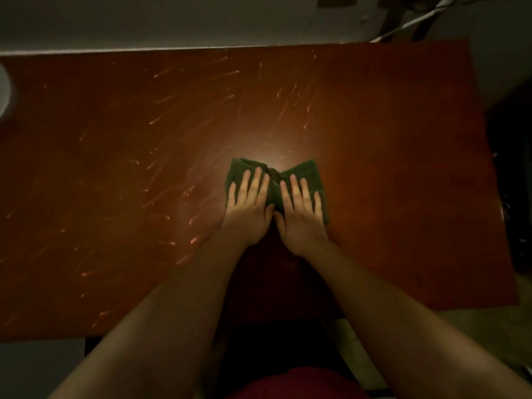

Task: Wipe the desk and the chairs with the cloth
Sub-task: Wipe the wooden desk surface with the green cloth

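A dark green cloth (312, 174) lies bunched at its middle on the reddish-brown desk (388, 168), near the desk's centre. My left hand (249, 207) presses flat on the cloth's left half, fingers straight and spread. My right hand (300, 214) presses flat on the right half the same way. The two hands lie side by side, thumbs almost touching. Much of the cloth is hidden under the palms. No chair is plainly visible.
Light streaks and scratches cover the desk's left and middle. A white rounded object (5, 93) sits at the far left edge. The wall (172, 21) runs along the desk's back edge. White cables (414, 23) hang at the top right. Dark objects stand to the right.
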{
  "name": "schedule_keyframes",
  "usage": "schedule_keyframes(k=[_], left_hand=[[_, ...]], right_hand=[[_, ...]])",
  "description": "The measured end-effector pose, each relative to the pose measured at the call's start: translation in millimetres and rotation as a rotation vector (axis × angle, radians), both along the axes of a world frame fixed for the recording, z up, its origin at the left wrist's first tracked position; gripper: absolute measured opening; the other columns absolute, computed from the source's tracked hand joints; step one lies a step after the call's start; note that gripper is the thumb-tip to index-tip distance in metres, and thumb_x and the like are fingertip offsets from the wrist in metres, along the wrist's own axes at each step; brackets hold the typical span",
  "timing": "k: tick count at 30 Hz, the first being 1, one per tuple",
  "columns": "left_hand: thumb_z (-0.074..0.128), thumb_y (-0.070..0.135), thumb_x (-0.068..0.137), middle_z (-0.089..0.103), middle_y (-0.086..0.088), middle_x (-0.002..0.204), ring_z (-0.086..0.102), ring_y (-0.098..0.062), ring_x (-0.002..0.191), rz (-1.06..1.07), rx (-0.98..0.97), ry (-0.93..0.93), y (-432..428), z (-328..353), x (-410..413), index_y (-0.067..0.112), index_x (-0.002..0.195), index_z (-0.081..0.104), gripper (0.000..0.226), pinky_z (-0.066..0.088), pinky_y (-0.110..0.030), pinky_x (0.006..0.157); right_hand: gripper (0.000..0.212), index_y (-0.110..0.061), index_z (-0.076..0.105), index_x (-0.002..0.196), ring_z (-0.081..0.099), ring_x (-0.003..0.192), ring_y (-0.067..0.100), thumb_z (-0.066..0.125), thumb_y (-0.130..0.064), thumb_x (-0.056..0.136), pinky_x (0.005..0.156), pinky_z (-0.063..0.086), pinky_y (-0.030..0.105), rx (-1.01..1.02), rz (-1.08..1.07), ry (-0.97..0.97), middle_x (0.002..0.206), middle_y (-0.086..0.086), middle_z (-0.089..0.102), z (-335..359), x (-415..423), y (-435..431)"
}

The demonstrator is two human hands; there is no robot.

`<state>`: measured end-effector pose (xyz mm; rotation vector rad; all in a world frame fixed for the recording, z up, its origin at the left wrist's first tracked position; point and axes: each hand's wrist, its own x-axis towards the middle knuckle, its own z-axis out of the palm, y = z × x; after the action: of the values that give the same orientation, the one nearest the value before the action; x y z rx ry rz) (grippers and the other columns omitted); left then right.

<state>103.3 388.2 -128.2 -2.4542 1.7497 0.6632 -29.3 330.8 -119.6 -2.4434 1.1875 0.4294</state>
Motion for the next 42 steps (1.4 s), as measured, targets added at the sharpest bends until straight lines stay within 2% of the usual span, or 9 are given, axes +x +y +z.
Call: schedule_keyframes(k=[10, 21, 25, 27, 32, 42], left_hand=[[0.017, 0.042, 0.104, -0.027, -0.003, 0.159, -0.024, -0.022, 0.146, 0.028, 0.076, 0.011, -140.3, 4.8, 42.1, 0.016, 0.152, -0.017, 0.065, -0.015, -0.045, 0.116], [0.019, 0.040, 0.104, -0.023, -0.001, 0.160, -0.022, -0.020, 0.147, 0.065, -0.011, 0.026, -274.3, -3.8, 94.1, 0.018, 0.154, -0.012, 0.063, -0.016, -0.043, 0.115], [0.022, 0.039, 0.104, -0.013, -0.001, 0.163, -0.013, -0.021, 0.149, 0.082, -0.042, -0.019, -296.9, -5.0, 106.1, 0.018, 0.155, -0.004, 0.062, -0.008, -0.045, 0.118], [0.025, 0.038, 0.103, -0.009, -0.001, 0.163, -0.010, -0.021, 0.150, 0.085, -0.055, -0.037, -300.6, -3.5, 107.0, 0.018, 0.156, -0.001, 0.061, -0.005, -0.046, 0.119], [0.025, 0.038, 0.104, -0.014, -0.001, 0.162, -0.014, -0.020, 0.149, 0.087, -0.044, 0.015, -279.5, 0.1, 100.5, 0.018, 0.155, -0.006, 0.063, -0.008, -0.044, 0.118], [0.024, 0.043, 0.103, -0.018, -0.002, 0.162, -0.017, -0.021, 0.148, 0.039, 0.009, 0.031, -164.6, 6.4, 53.2, 0.019, 0.154, -0.009, 0.066, -0.010, -0.043, 0.118]], right_hand=[[0.066, -0.019, -0.015, 0.153, -0.027, 0.145, 0.021, 0.021, -0.042, 0.103, 0.115, -0.018, 0.044, 0.024, 0.041, -0.011, 0.159, 0.004, -0.028, -0.2, 51.4, -141.9], [0.065, -0.020, -0.011, 0.154, -0.023, 0.147, 0.021, 0.022, -0.040, 0.102, 0.116, -0.015, 0.043, -0.044, 0.062, -0.027, 0.161, 0.004, -0.023, -7.8, 108.5, -281.0], [0.066, -0.020, -0.009, 0.155, -0.021, 0.147, 0.020, 0.025, -0.039, 0.101, 0.117, -0.013, 0.043, -0.035, 0.084, -0.058, 0.161, 0.003, -0.020, -8.0, 120.8, -307.1], [0.066, -0.022, -0.009, 0.155, -0.020, 0.147, 0.020, 0.025, -0.039, 0.101, 0.116, -0.013, 0.043, -0.022, 0.078, -0.069, 0.161, 0.003, -0.020, -6.8, 123.9, -310.7], [0.067, -0.021, -0.011, 0.154, -0.021, 0.147, 0.023, 0.023, -0.044, 0.101, 0.116, -0.014, 0.045, -0.039, 0.045, -0.044, 0.161, 0.006, -0.021, -6.5, 113.7, -287.8], [0.069, -0.022, -0.012, 0.155, -0.023, 0.147, 0.021, 0.024, -0.048, 0.101, 0.116, -0.015, 0.046, -0.026, 0.023, -0.015, 0.160, 0.005, -0.023, -3.6, 59.0, -175.6]])
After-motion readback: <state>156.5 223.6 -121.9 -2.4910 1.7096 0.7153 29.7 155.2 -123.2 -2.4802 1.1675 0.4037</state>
